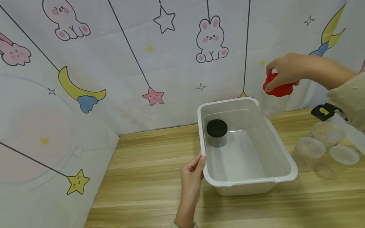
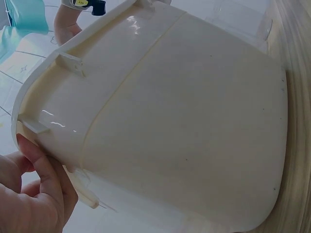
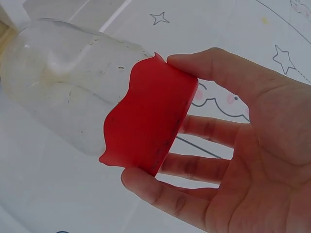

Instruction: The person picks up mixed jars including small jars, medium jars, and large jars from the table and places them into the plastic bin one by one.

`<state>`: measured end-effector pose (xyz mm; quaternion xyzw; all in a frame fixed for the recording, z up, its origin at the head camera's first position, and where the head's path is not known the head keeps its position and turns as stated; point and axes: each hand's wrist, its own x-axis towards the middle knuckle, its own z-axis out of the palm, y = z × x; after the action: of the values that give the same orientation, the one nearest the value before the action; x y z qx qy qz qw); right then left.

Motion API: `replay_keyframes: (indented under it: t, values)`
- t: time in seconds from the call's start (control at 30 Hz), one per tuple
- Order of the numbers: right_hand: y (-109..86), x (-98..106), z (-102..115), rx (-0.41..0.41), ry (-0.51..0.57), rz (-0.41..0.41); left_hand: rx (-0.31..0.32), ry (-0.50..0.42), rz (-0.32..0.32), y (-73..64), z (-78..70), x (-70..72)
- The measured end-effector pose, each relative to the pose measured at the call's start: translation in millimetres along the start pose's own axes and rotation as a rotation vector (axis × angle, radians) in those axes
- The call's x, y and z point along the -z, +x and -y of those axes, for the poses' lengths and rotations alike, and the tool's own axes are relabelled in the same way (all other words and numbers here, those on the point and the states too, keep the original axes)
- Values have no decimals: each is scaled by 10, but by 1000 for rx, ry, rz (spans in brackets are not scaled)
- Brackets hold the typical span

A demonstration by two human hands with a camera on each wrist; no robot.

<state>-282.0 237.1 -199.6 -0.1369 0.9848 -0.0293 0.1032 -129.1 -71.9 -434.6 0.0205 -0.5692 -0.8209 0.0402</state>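
While left hand [image 1: 192, 174] pinches tub rim [image 1: 251, 181], right hand [image 1: 288, 68] arches downward, grip curled round red jar lid [image 1: 280, 90].

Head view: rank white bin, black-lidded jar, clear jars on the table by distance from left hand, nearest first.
1. White bin: left rim gripped by left hand.
2. Black-lidded jar: inside, by the bin's left wall.
3. Clear jars: outside the bin, to its right.
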Motion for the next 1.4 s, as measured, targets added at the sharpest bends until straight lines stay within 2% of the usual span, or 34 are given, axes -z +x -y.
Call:
replay_keyframes:
  t: [0.83,1.4]
  values:
    - [126,8,365,82,34,14,-21,-13,22,5,15,19]
    - [256,-123,568,112,83,6,-23,-6,22,7,10,19]
